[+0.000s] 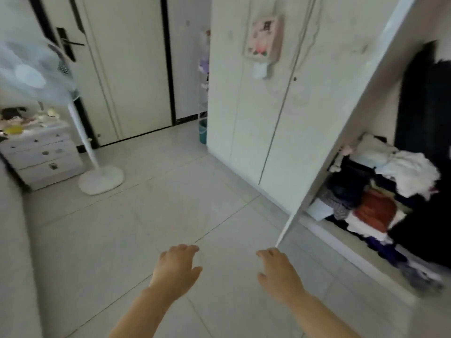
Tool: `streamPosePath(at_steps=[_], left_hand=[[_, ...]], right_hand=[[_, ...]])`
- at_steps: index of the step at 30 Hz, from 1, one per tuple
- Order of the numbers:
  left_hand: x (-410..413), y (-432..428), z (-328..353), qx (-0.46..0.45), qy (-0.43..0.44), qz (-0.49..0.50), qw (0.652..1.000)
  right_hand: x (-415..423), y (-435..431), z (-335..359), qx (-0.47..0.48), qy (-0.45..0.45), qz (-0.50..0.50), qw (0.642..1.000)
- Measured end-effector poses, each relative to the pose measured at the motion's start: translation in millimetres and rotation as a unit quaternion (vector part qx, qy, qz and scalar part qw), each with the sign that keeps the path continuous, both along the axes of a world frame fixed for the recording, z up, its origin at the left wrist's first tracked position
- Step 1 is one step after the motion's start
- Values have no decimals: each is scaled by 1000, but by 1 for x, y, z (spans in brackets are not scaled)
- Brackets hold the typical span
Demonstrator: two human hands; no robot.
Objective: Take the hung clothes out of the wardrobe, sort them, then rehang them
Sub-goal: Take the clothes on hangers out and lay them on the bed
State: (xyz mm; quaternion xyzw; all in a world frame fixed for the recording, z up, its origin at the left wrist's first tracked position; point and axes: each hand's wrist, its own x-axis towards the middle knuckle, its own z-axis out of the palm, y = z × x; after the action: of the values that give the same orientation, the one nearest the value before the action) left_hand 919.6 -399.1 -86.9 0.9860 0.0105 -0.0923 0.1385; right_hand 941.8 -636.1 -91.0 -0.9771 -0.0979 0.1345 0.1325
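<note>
From the head view, pale floor tiles (122, 228) fill the middle. At 6 o'clock the left hand (177, 267) and right hand (278, 272) hover palm-down, fingers relaxed, holding nothing. At 3 o'clock the open wardrobe (268, 130) shows dark hung clothes (424, 106) above a folded pile (380, 191). A standing fan (101, 178) and a drawer chest (44, 154) sit at 9 o'clock.

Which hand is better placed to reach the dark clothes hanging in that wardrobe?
Probably the right hand. The dark hung clothes are on its side, inside the open wardrobe, while the left hand is farther off over the floor. Both are open and hold nothing.
</note>
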Motion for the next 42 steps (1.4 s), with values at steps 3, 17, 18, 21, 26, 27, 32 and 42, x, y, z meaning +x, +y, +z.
streamPosePath(at_steps=[3,17,18,21,26,27,32,42], left_hand=[[68,-110,11,8,-22,-97,995],[251,-489,97,-64,-152,-373,913],[264,-507,103,-76,-159,-381,908],[306,-557,126,-104,-186,-412,886],[392,-641,176,-151,-219,-439,858],[406,-656,188,-164,-220,-440,855],[467,-731,244,-173,-264,-448,837],[555,-861,338,-200,-352,-418,813]], right_hand=[[23,-108,11,-10,-11,-91,996],[104,-422,92,-48,-132,-331,933],[114,-436,98,-50,-145,-339,928],[150,-476,124,-66,-190,-341,918],[223,-546,177,-68,-252,-357,897],[236,-560,188,-70,-265,-360,892],[293,-629,241,-89,-335,-371,861],[404,-775,339,-135,-446,-307,830]])
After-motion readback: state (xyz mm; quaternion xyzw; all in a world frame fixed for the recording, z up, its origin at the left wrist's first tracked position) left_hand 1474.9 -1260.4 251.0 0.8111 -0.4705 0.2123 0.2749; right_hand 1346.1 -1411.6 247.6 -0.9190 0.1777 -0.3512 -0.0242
